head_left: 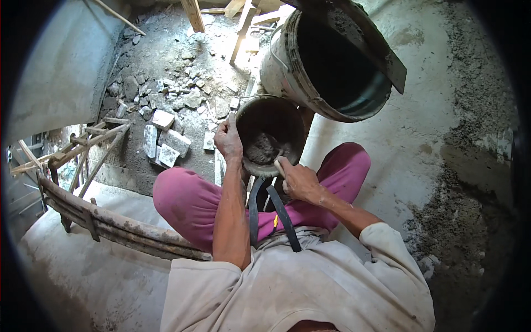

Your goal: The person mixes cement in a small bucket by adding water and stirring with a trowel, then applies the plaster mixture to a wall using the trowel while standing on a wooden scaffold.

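Observation:
Between my knees a dark bucket (298, 123) stands with its mouth facing me, and a lump of wet grey mortar (260, 148) lies inside it. My left hand (228, 139) is closed at the bucket's left rim, its fingers pointing away from me. A small pale piece at the fingertips is too small to name. My right hand (301, 180) is closed round the light handle of a trowel (281, 164) at the near right rim. The front of the trowel reaches into the bucket beside the mortar, and its blade is mostly hidden.
A large mortar-stained bucket (282, 72) is tilted just beyond, with a board (387, 66) across its mouth. Broken blocks (174, 143) and rubble lie on the floor at the far left. Curved wooden rails (110, 221) run along my left. A rough wall surface (409, 149) rises at right.

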The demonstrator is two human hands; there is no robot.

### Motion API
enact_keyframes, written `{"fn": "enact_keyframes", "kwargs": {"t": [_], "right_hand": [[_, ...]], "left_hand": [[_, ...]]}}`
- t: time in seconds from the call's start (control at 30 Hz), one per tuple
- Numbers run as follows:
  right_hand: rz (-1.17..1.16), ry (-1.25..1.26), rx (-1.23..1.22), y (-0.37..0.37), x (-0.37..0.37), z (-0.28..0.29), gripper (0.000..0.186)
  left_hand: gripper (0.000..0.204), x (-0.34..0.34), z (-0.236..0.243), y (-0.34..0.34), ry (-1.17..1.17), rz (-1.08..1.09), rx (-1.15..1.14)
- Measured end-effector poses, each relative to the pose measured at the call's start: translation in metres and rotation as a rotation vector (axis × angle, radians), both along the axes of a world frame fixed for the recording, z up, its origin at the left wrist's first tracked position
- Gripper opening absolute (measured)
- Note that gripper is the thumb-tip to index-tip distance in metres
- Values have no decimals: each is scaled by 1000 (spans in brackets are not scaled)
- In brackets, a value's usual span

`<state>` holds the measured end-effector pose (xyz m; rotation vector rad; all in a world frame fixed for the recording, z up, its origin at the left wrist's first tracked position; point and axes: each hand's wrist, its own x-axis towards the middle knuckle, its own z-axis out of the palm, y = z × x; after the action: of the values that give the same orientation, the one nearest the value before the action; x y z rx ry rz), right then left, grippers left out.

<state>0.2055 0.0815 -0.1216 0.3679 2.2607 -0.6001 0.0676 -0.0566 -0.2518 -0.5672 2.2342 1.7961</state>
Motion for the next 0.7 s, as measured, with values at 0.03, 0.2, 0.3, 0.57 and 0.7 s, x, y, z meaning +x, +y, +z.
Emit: {"fn": "enact_keyframes", "kwargs": {"t": [0.03, 0.2, 0.3, 0.57, 0.7], "right_hand": [[-8, 4, -30, -3, -4, 6, 60], [97, 145, -16, 33, -39, 74, 49], [202, 288, 244, 41, -49, 69, 39], [-142, 64, -49, -17, -12, -13, 58], [-1082, -333, -819, -21, -38, 0, 51]], "left_hand": [[40, -4, 0, -1, -9, 18, 36], [43, -13, 0, -2, 13, 30, 21], [45, -13, -4, -11, -18, 18, -3], [46, -11, -7, 4, -40, 35, 47], [48, -12, -5, 2, -85, -22, -23]]}}
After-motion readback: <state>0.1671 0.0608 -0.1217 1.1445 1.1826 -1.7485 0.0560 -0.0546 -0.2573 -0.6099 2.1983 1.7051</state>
